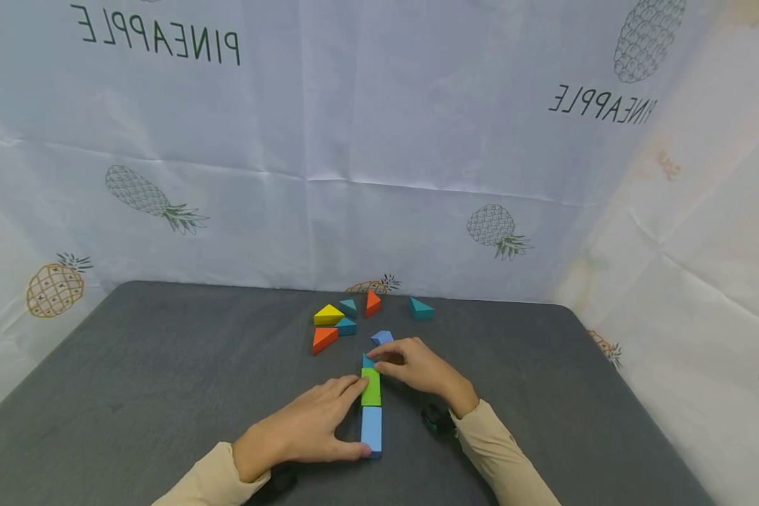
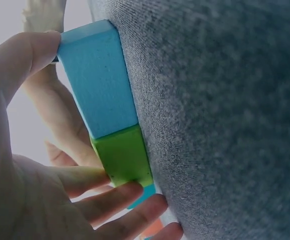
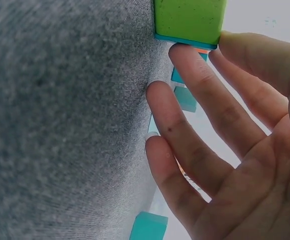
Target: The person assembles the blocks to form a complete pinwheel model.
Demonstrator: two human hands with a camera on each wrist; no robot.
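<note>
Blocks (image 1: 372, 425) on grey table (image 1: 164, 365); pineapple cloth (image 1: 379, 126) behind (lettering (image 1: 158, 36) mirrored).

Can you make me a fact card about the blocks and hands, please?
Lined up, nearest first: blue block, green block, small teal triangle
Left hand: touches blue block, green block
Right hand: pinches small teal triangle
Loose, farther off: yellow triangle, two orange triangles, three teal triangles, light blue piece
Table: dark gray
Cloth behind: white, pineapple pictures
</note>
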